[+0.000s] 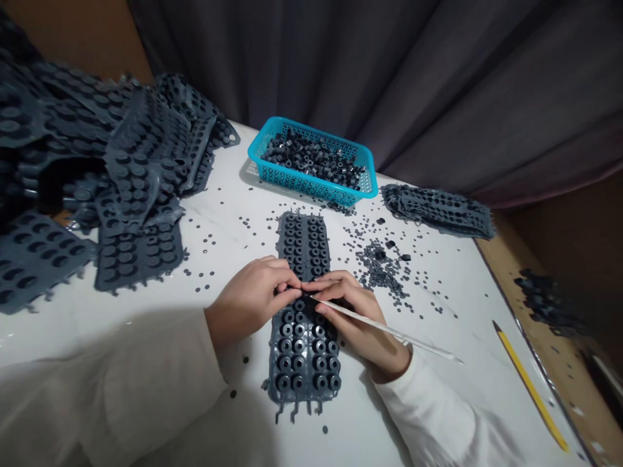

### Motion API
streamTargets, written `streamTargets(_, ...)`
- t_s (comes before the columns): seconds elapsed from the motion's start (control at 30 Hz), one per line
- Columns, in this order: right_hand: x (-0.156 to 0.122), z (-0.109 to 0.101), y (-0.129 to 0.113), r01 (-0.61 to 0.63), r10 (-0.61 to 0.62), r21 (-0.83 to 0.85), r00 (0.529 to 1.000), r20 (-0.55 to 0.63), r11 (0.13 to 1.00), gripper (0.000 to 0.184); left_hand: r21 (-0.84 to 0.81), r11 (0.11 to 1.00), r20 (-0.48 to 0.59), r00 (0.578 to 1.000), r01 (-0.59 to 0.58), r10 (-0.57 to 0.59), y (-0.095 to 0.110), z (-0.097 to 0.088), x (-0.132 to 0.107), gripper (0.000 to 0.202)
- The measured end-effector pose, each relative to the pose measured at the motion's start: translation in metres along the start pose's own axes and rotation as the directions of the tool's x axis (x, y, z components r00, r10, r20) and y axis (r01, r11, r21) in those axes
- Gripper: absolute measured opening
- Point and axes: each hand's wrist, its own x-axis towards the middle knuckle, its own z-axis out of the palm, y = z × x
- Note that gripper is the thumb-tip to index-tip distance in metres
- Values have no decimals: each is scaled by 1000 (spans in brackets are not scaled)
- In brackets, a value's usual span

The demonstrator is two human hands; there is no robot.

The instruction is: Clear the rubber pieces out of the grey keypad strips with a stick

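Note:
A dark grey moulded rubber sheet [306, 363], studded with rows of small ring-shaped parts, lies lengthwise in front of me on the table. Over its middle, my left hand [257, 292] is closed in a pinch; what sits between its thumb and finger is too small to make out. My right hand [360, 318] grips a thin white stick [399, 334], its tip close to the left fingertips and its tail slanting down to the right. The fingers of both hands nearly meet and hide part of the sheet.
A blue basket [311, 185] at the back holds many small black ring parts. Similar sheets pile up [141, 155] at left; a stack of sheets [438, 211] lies at right. Small grey discs [382, 269] litter the white table [428, 402]. A yellow tool [530, 389] rests near the right edge.

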Motion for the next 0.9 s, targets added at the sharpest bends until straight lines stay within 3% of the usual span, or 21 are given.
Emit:
streamTargets(0.4,-1,0,0,46,-45,16,999,-18,999,9,-167,979,77,991,118,-106,-5,-1,-3,12)
streamTargets(0.9,-12,5,-6,-4,14,154,998,-59,988,1,-419,827,222,925,376,-308,5,-2,-10,15)
